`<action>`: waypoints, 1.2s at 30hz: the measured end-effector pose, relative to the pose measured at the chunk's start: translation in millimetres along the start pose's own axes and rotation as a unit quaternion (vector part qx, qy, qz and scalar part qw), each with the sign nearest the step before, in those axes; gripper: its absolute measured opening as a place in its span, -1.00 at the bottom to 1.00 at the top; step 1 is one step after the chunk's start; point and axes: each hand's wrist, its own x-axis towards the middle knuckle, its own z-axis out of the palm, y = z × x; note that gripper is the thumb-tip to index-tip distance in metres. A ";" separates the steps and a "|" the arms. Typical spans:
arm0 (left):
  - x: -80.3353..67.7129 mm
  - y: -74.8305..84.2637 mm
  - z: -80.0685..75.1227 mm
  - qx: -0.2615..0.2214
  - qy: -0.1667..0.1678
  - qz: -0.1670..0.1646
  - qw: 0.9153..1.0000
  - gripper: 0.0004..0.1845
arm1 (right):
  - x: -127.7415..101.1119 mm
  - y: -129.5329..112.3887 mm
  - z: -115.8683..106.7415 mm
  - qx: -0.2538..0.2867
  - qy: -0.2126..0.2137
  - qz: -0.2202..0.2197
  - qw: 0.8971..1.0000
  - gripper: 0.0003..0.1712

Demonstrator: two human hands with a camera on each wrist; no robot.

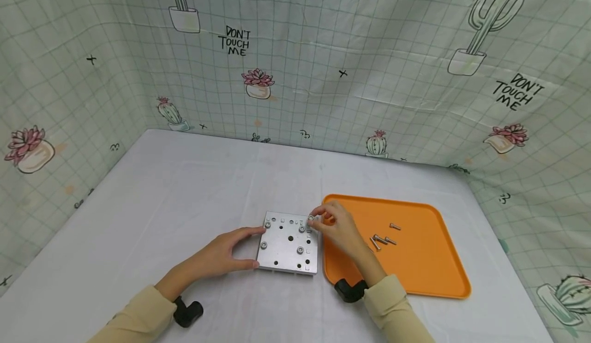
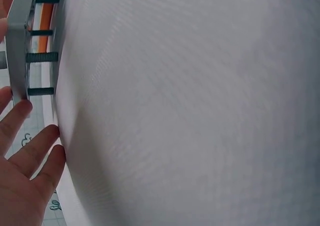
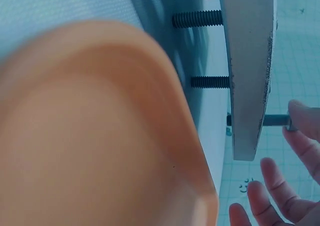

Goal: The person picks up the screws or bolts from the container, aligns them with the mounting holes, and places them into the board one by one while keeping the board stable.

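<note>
Both forearms reach forward in pale yellow sleeves, each wrist wearing a black strap-mounted camera. The left hand [image 1: 221, 256] lies low with the palm turned inward, fingers [image 2: 27, 136] straight and spread, thumb stretched forward apart from them. The right hand [image 1: 339, 228] is raised slightly, its fingers [image 3: 300, 136] curled, fingertips pinched together at the front

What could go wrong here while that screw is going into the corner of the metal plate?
The screw pinched by the right hand sits only partly through the metal plate, so it could tilt and cross-thread. The plate stands raised on other screws, steadied only by the left hand at its edge, so pressure at the corner might rock or shift it toward the orange tray.
</note>
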 end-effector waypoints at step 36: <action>0.2 -0.1 -1.3 0.002 -0.005 -0.011 1.000 -0.28 | -13.3 8.2 -51.4 -0.031 0.025 0.010 0.999 -0.68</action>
